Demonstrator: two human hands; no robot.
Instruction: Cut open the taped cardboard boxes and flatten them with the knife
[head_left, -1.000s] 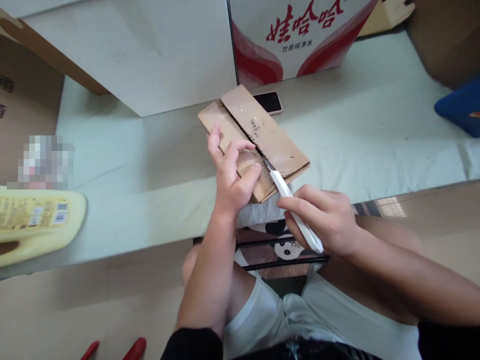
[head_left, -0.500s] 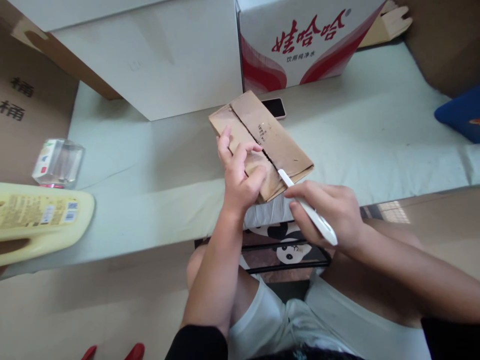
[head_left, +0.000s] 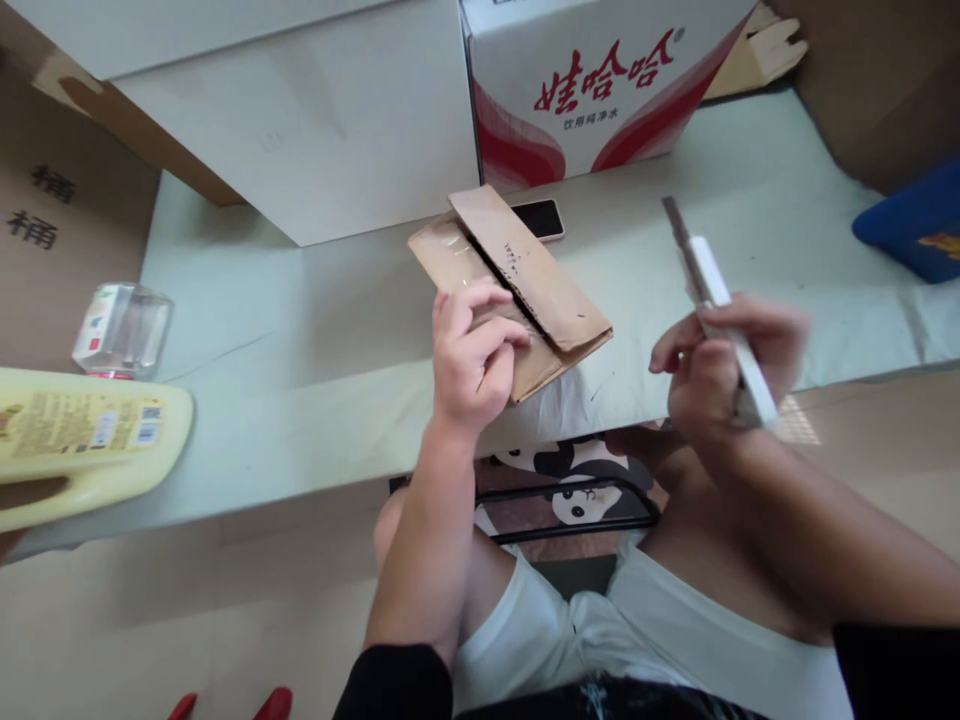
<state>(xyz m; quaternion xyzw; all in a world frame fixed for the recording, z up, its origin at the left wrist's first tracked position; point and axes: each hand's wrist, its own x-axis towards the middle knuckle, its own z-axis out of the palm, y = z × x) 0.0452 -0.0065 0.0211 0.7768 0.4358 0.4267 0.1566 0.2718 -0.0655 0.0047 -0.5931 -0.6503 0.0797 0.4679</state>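
A flat brown cardboard box (head_left: 551, 275) lies on the cloth-covered table, slit along its top, with one flap raised at the cut. My left hand (head_left: 480, 350) grips its near side, fingers bent over the edge of the slit. Off to the right, my right hand (head_left: 720, 370) is closed around a white utility knife (head_left: 716, 285) held above the table, apart from the box. The knife's metal blade sticks out and points away from me. Motion blurs part of the right hand.
A dark phone (head_left: 541, 219) lies partly behind the cardboard box. Large white cartons, one a red-and-white carton (head_left: 577, 110), stand at the back. On the left are a clear bottle (head_left: 124, 330) and a yellow jug (head_left: 97, 440); a blue object (head_left: 911, 230) is at right.
My right hand has lifted the utility knife off the box and moved right, turning the blade upward. The cut flap has risen, and the slit gapes wider. My left hand stays on the box.
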